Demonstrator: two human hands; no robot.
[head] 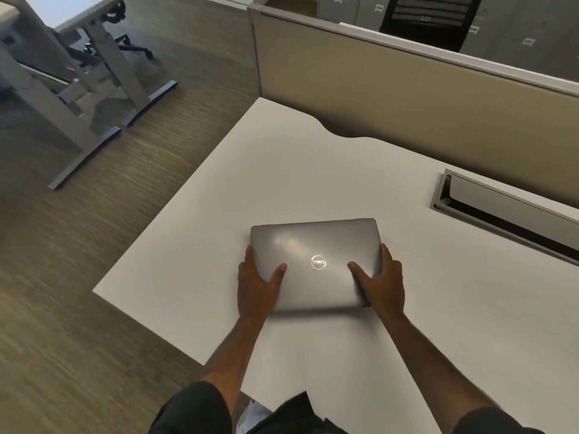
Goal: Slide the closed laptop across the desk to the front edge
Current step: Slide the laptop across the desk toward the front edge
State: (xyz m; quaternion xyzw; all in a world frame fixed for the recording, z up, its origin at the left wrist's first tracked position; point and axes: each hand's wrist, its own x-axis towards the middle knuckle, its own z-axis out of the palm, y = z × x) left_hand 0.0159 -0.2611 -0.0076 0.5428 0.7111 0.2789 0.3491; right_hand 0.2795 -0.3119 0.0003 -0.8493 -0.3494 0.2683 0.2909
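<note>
Both hands grip closed laptop; cable tray far right.

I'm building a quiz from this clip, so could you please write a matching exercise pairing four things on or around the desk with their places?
1 laptop
2 left hand
3 cable tray
4 partition

a behind the desk's far edge
b set into the desk, right of the laptop
c flat between both hands
d on the laptop's left side

Pairs: 1-c, 2-d, 3-b, 4-a
</note>
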